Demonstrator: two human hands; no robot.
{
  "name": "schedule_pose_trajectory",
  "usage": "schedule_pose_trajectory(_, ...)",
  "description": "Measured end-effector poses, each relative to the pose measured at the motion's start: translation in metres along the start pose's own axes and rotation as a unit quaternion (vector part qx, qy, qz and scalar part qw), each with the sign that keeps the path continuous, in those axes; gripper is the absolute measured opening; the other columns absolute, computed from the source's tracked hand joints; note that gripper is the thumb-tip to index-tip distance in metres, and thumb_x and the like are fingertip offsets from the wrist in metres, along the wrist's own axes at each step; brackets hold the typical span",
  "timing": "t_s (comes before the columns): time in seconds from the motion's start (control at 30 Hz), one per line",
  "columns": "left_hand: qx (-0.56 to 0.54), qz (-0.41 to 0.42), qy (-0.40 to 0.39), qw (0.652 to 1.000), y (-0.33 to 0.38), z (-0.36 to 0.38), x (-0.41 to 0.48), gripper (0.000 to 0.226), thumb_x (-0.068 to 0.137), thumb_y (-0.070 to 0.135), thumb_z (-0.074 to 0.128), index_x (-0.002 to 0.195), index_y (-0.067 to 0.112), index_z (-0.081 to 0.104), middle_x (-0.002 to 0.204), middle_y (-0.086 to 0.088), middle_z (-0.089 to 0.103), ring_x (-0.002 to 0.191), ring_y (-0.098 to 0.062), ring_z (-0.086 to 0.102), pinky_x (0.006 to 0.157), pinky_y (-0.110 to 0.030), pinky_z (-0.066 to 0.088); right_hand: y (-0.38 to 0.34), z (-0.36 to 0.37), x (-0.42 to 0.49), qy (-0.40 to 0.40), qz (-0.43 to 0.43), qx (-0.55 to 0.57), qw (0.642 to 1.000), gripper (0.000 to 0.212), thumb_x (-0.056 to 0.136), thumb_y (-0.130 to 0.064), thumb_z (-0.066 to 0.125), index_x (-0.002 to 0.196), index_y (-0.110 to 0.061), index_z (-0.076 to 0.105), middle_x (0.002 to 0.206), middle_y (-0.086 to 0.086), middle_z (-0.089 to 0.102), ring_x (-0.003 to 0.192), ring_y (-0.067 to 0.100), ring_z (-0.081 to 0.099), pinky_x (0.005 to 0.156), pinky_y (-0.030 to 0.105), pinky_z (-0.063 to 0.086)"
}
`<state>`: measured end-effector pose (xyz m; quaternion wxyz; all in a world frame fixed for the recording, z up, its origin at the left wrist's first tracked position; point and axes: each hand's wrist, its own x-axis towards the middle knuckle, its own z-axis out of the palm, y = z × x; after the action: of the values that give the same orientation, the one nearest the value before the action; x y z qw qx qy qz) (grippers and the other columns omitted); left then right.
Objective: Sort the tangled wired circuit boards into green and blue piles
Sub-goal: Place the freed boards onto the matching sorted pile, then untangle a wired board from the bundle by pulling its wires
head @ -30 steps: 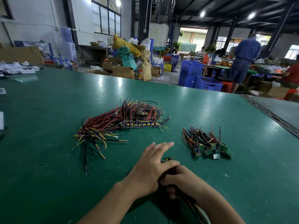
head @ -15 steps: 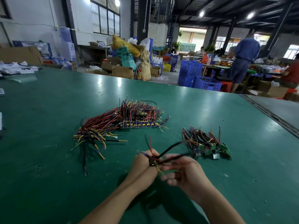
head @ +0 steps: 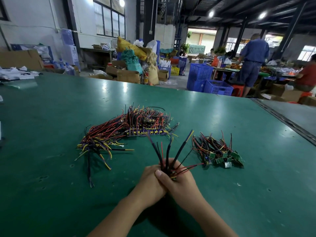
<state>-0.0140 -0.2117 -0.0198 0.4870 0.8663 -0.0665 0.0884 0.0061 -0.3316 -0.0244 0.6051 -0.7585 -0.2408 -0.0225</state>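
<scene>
Above table (head: 51,185): left hand (head: 151,182), right hand (head: 182,184) grip wires (head: 168,151).

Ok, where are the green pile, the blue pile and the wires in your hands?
green pile (head: 237,156), head view, on a green board.
blue pile (head: 136,132), head view, on its boards.
wires (head: 180,150), head view, on a black wire.

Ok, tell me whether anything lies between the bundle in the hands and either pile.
Nothing visible. The wired bundle, gripped by the left hand and right hand, has only bare table between it and the green pile or the blue pile. Its red wires nearly reach the green pile.
</scene>
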Motion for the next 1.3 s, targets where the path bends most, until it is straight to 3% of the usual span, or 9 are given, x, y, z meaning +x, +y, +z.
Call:
schedule_pose_trajectory(0.17,-0.101,0.053,0.028,0.993,0.003,0.009,0.000,0.049,0.071,0.024,0.069,0.115,0.026,0.048,0.100,0.008,0.068,0.088,-0.008,0.067,0.081,-0.030,0.055,-0.002,-0.005,0.014,0.137,0.006,0.068,0.988,0.006,0.092,-0.012,0.064,0.092,-0.015,0.069,0.080,0.002,0.074,0.076,0.012,0.069,0.070,0.028,0.055)
schedule_pose_trajectory(0.27,-0.086,0.047,0.058,0.993,0.000,0.014,0.000,0.080,0.068,0.057,0.067,0.135,0.036,0.030,0.128,0.021,0.046,0.114,0.004,0.051,0.097,-0.015,0.040,-0.014,-0.031,0.031,0.174,0.047,0.113,0.977,0.012,0.092,-0.003,0.059,0.086,-0.011,0.066,0.064,0.007,0.070,0.060,0.017,0.069,0.054,0.026,0.054)
schedule_pose_trajectory(0.37,0.000,0.058,0.115,0.992,-0.009,0.016,0.006,0.081,0.076,0.065,0.054,0.143,0.033,0.021,0.131,0.022,0.036,0.125,0.010,0.032,0.103,-0.010,0.023,-0.019,-0.068,0.063,0.181,0.083,-0.059,0.978,0.017,0.083,-0.005,0.064,0.098,-0.013,0.064,0.064,0.006,0.069,0.058,0.024,0.068,0.058,0.037,0.057)
schedule_pose_trajectory(0.47,0.087,0.036,0.107,0.990,-0.019,0.019,0.014,0.077,0.085,0.047,0.060,0.147,0.027,0.017,0.131,0.015,0.034,0.126,-0.001,0.030,0.107,-0.017,0.020,-0.017,-0.102,0.099,0.123,0.146,-0.255,0.948,0.037,0.080,-0.018,0.068,0.110,-0.026,0.048,0.076,0.003,0.068,0.065,0.017,0.063,0.052,0.025,0.047)
schedule_pose_trajectory(0.6,0.134,0.005,0.090,0.987,-0.029,0.021,0.021,0.077,0.087,0.042,0.059,0.147,0.028,0.013,0.135,0.012,0.036,0.126,-0.006,0.028,0.107,-0.022,0.024,-0.004,-0.137,0.135,0.050,0.221,-0.420,0.879,0.024,0.077,-0.025,0.075,0.089,-0.009,0.062,0.079,0.010,0.066,0.068,0.022,0.061,0.062,0.031,0.055)
schedule_pose_trajectory(0.83,0.114,-0.017,0.088,0.989,-0.031,0.020,0.024,0.073,0.089,0.039,0.059,0.145,0.029,0.014,0.128,0.014,0.038,0.123,-0.008,0.033,0.106,-0.027,0.030,-0.007,-0.153,0.149,-0.048,0.258,-0.579,0.772,0.053,0.071,-0.058,0.077,0.074,-0.013,0.049,0.076,0.002,0.053,0.066,0.017,0.052,0.051,0.027,0.037)
schedule_pose_trajectory(1.07,0.099,-0.027,0.090,0.991,-0.030,0.021,0.024,0.070,0.089,0.038,0.060,0.144,0.029,0.018,0.120,0.017,0.041,0.121,-0.009,0.035,0.102,-0.028,0.032,0.009,-0.115,0.132,-0.081,0.138,-0.658,0.736,0.058,0.090,-0.062,0.049,0.123,-0.014,0.052,0.125,0.008,0.057,0.114,0.029,0.055,0.081,0.039,0.046)
schedule_pose_trajectory(1.17,0.104,-0.022,0.092,0.990,-0.029,0.021,0.023,0.069,0.089,0.038,0.059,0.144,0.028,0.019,0.120,0.015,0.043,0.120,-0.008,0.035,0.100,-0.024,0.030,0.031,-0.104,0.120,-0.136,0.198,-0.656,0.715,0.083,0.090,-0.074,0.023,0.149,-0.015,0.029,0.155,0.008,0.032,0.140,0.027,0.035,0.108,0.049,0.033)
schedule_pose_trajectory(1.3,0.107,-0.025,0.096,0.989,-0.030,0.020,0.024,0.067,0.089,0.038,0.058,0.143,0.028,0.020,0.119,0.015,0.044,0.119,-0.008,0.035,0.099,-0.024,0.029,0.037,-0.101,0.118,-0.164,0.219,-0.687,0.673,0.093,0.086,-0.079,0.008,0.156,-0.018,0.010,0.164,0.007,0.008,0.146,0.029,0.023,0.114,0.055,0.021)
